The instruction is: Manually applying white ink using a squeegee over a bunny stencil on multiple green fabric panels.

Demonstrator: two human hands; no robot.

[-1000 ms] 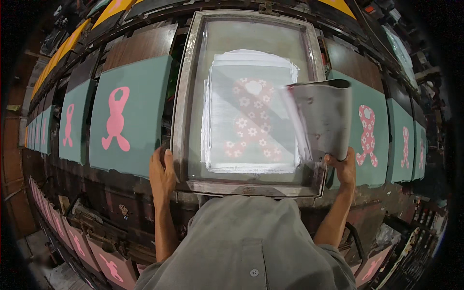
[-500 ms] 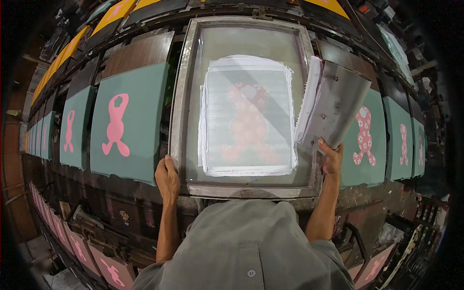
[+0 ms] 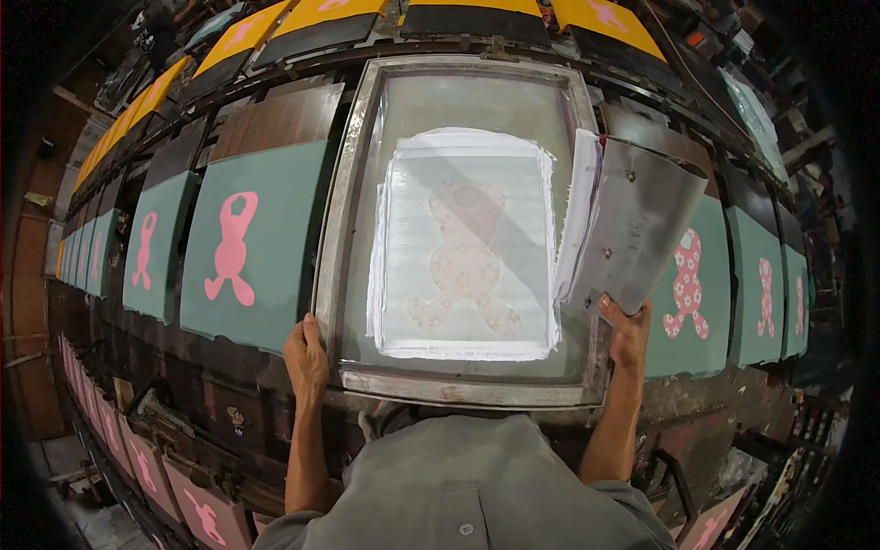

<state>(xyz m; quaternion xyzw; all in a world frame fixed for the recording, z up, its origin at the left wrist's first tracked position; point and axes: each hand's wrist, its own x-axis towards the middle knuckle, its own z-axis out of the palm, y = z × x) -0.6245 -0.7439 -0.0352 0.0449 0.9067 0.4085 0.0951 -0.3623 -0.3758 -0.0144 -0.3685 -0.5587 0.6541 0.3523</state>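
Observation:
A framed printing screen (image 3: 328, 238) lies before me, white ink smeared round the middle of its mesh. Through the mesh a pale, flower-patterned bear shape (image 3: 467, 257) shows faintly. My left hand (image 3: 305, 357) is closed on the frame's left side near its lower corner. A wide grey metal squeegee (image 3: 637, 225), its edge coated with white ink, leans over the frame's right side. My right hand (image 3: 626, 335) grips its lower end, thumb on top, beside the frame's lower right corner; its other fingers are mostly hidden.
Green fabric panels with plain pink bear shapes (image 3: 252, 266) line the left; those on the right carry white-flowered pink bears (image 3: 687, 284). Yellow panels (image 3: 335, 11) run along the far side. Pinkish panels (image 3: 206, 509) stand at the near left, beside a dark rail.
The screen frame has shifted nearer to me and slightly left against the panels, with both hands and the squeegee. The pink under the mesh has faded, and the flower pattern shows more.

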